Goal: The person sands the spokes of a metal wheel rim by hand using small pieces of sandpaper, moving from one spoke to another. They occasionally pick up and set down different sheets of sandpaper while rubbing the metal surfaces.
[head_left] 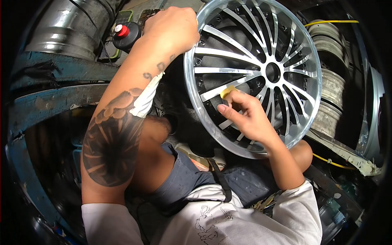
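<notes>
A polished silver alloy wheel rim (286,53) with many thin spokes stands tilted against my knees. My left hand (173,26) grips its upper left edge and holds it steady. My right hand (245,116) pinches a small yellow pad (227,92) and presses it on a spoke at the rim's lower left. A white cloth (147,98) hangs under my left forearm.
A black bottle with a red cap (124,34) stands at the upper left beside a large metal drum (67,26). Several more rims (332,87) are stacked on the right. A yellow cord (330,22) runs behind them. Blue metal beams (49,85) lie to the left.
</notes>
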The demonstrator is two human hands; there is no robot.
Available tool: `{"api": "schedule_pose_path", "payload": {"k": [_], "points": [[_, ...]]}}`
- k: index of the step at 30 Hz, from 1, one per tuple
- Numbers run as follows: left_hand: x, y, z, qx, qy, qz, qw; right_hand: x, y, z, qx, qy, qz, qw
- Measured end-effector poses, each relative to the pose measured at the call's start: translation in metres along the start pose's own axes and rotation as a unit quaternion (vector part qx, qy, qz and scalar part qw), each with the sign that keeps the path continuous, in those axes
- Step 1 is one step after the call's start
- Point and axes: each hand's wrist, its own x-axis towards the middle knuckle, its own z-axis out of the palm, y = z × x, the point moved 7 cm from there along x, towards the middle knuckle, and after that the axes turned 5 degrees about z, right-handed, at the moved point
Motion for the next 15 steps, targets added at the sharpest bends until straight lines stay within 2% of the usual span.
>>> {"api": "schedule_pose_path", "payload": {"k": [3,4,11,15], "points": [[0.000,-0.001,0.002,0.006,0.007,0.005,1.000,-0.006,-0.021,0.005,-0.157,0.060,-0.103,0.980],[0.000,-0.002,0.002,0.008,0.012,0.007,1.000,-0.005,-0.018,0.010,-0.136,0.052,-0.082,0.986],[-0.010,0.018,-0.016,0.037,0.013,0.078,0.996,-0.001,-0.016,0.022,-0.253,0.111,-0.183,0.943],[-0.012,0.017,-0.017,0.047,0.019,0.101,0.994,0.002,-0.022,0.023,-0.266,0.121,-0.173,0.941]]}}
